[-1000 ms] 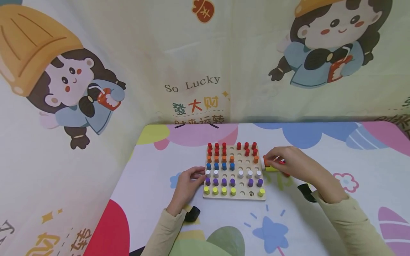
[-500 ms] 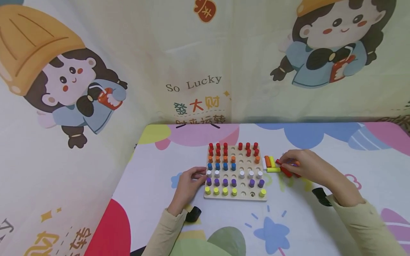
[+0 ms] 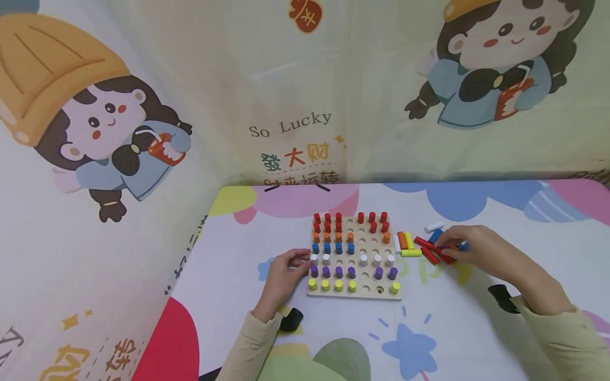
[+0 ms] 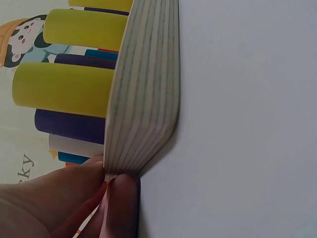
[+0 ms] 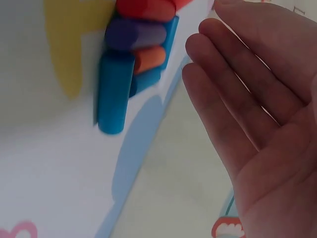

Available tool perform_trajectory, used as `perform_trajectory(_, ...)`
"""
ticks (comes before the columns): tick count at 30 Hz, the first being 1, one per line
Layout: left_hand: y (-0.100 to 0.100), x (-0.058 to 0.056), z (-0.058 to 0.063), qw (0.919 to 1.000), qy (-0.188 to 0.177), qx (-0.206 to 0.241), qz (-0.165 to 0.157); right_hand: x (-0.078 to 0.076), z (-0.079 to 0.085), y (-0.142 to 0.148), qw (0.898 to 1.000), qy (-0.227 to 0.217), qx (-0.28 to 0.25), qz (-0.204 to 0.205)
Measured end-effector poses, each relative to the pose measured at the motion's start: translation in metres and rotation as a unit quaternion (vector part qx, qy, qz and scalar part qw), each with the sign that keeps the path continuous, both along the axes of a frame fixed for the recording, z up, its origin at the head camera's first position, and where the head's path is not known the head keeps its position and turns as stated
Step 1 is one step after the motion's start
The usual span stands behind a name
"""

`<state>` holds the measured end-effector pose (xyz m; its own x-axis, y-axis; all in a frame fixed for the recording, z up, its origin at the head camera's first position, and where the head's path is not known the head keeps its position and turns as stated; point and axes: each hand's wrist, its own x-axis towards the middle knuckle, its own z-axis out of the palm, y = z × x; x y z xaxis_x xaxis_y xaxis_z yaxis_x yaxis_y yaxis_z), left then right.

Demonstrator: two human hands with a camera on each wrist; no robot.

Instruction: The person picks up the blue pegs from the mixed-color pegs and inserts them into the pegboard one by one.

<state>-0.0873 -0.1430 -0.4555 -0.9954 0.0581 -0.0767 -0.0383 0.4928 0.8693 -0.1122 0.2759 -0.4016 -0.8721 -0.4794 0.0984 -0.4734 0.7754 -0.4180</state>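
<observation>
Head view: L hand [image 3: 282, 273] rests at the left edge of the wooden peg board [image 3: 355, 293], fingers lightly curled against it, clasping nothing. R hand [image 3: 469, 248] lies on the loose pegs [image 3: 426, 248] scattered on the desk [image 3: 476, 328] just right of the board; whether it pinches one, cannot tell here.
L wrist view: fingertips [image 4: 121, 198] press the board's corner [image 4: 143, 99]; yellow pegs [image 4: 64, 89] and purple pegs [image 4: 69, 126] stand in it, seen side-on.
R wrist view: grip released, fingers [image 5: 233, 99] straight, palm bare; blue peg [image 5: 113, 94], purple peg [image 5: 133, 33] and orange peg [image 5: 148, 58] bunched on the desk just beside the fingertips, well right of the board.
</observation>
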Motion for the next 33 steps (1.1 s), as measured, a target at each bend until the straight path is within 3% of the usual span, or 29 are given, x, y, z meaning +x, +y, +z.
perform_trajectory(15, 0.001, -0.001, 0.0, 0.9999, -0.01, -0.006, 0.003, -0.001, -0.006, 0.025, 1.0, -0.004, 0.025, -0.013)
perform_trajectory(21, 0.001, -0.002, 0.0, 1.0, -0.002, -0.006, 0.0, 0.0, -0.01, 0.031, 1.0, 0.014, 0.024, -0.009)
perform_trajectory(33, 0.001, -0.002, 0.0, 1.0, -0.002, -0.005, 0.002, -0.006, -0.012, 0.032, 0.999, -0.023, 0.048, -0.012)
